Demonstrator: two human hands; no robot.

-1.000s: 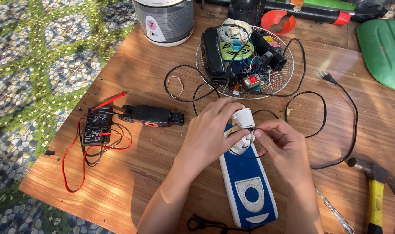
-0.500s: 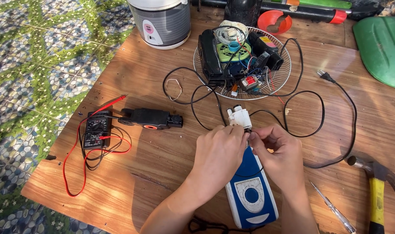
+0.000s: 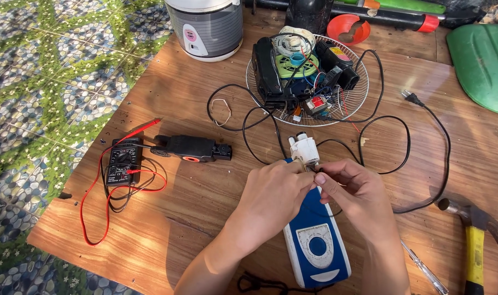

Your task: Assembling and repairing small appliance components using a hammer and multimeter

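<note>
Left hand point(image 3: 273, 191) and right hand point(image 3: 350, 191) meet over blue-and-white appliance point(image 3: 316, 246) lying on wooden tabletop point(image 3: 205, 207). Both grips pressed together, pinching thin wire at base of small white part point(image 3: 303, 148) at appliance's far end. Black cord point(image 3: 380, 142) loops beyond. Multimeter point(image 3: 123, 160) with red leads well left; hammer point(image 3: 473, 235) far right.
</note>
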